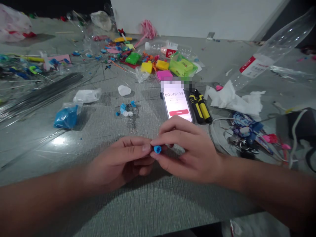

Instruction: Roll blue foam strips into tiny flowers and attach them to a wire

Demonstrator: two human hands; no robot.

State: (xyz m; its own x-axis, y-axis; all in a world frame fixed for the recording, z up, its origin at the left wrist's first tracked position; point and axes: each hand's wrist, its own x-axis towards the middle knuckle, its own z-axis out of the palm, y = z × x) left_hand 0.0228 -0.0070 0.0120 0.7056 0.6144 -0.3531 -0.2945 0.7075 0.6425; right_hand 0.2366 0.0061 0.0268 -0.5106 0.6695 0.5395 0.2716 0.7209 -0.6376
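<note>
A small blue piece of modelling clay [157,149], cupped in shape with a dark hollow in its end, is pinched between my two hands. My left hand [128,154] presses it with thumb and fingertips from the left. From the right, the thumb and index finger of my right hand [190,151] close around it. Beyond my hands lie small blue and white clay bits [127,110] and a flattened white clay lump [124,90]. A bag of blue clay [65,117] rests at the left, with a wrapped white clay pack [87,96] behind it.
A lit phone [176,102] showing a timer lies just past my right hand, beside yellow-black pliers [199,107]. Crumpled tissue [232,98], a leaning plastic bottle [256,64] and a cable occupy the right. Thin wires [41,93] spread left; colourful clay packs [146,67] sit at the back.
</note>
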